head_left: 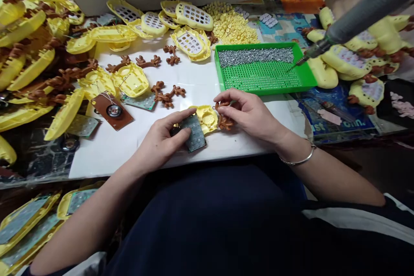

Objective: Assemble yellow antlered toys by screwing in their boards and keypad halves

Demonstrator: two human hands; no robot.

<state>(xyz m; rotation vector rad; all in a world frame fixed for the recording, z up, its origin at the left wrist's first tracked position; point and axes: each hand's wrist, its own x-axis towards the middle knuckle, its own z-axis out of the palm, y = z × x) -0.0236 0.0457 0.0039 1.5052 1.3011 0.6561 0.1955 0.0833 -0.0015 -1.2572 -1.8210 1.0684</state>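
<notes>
My left hand [164, 136] is closed on a grey-green circuit board [194, 136], thumb on its face and index finger along its upper edge. The board lies against a small yellow plastic shell [208, 119], open side up, on the white work surface [126, 155]. At the shell's right side, my right hand [249, 112] pinches a brown antler-shaped plastic piece [225, 123] between thumb and fingers. That piece touches or nearly touches the shell's edge; my fingers partly hide it. A dark round part under my left index finger is mostly hidden.
A green tray [268, 91] of small screws stands behind my right hand, with a hanging screwdriver [323, 45] over it. Yellow shells [194, 16] and small yellow pieces [233, 26] lie behind. A brown board with a speaker [111, 112] lies left; assembled yellow toys [346, 60] lie right.
</notes>
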